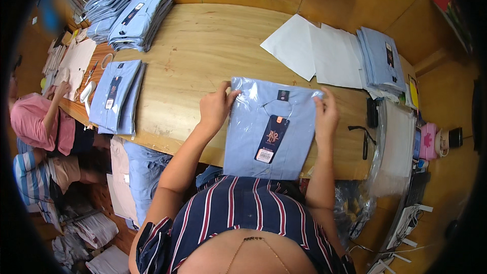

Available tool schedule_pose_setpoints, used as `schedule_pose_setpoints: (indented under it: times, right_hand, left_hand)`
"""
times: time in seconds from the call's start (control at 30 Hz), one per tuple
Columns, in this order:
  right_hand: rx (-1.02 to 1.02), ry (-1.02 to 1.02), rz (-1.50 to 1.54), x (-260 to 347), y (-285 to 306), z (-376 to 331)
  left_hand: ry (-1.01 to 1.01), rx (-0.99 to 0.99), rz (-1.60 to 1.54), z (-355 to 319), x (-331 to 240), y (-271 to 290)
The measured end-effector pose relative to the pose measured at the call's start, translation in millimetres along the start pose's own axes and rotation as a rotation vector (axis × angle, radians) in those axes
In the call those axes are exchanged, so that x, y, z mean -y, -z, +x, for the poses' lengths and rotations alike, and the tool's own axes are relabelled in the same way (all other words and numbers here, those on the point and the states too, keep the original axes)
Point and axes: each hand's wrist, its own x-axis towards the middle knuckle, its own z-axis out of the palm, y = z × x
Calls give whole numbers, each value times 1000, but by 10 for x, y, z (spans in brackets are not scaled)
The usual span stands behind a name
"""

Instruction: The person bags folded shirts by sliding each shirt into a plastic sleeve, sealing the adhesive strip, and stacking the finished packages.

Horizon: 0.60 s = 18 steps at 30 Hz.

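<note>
A folded light-blue shirt in a clear plastic bag is held flat on the wooden table. The left hand is closed on the bag's upper left corner; the right hand pinches its upper right edge. A dark hang tag lies between the hands. Bagging appears nearly complete, with the bag mouth seemingly still to be closed. Stacks of bagged shirts lie beyond the left hand, white paper sheets beyond the right.

The folded light-blue shirt in its clear plastic bag lies flat before me, collar away, a dark hang tag on its front.
</note>
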Motion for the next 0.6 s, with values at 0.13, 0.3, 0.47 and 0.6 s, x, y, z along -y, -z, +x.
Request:
schedule_pose_setpoints:
  times: [0.13,0.3,0.47,0.6]
  right_hand:
    - [-118,196,-373,-361,-394,-57]
    - [-22,154,-724,-263,-840,-218]
    - [45,104,-734,-381,-942,-264]
    - [109,81,-714,-394,-938,-246]
  left_hand:
    - [-35,157,217,-158,-189,-504]
    - [-108,265,120,-375,-614,-833]
    - [-73,390,140,-428,-586,-936]
    - [-59,467,171,-412,-585,-936]
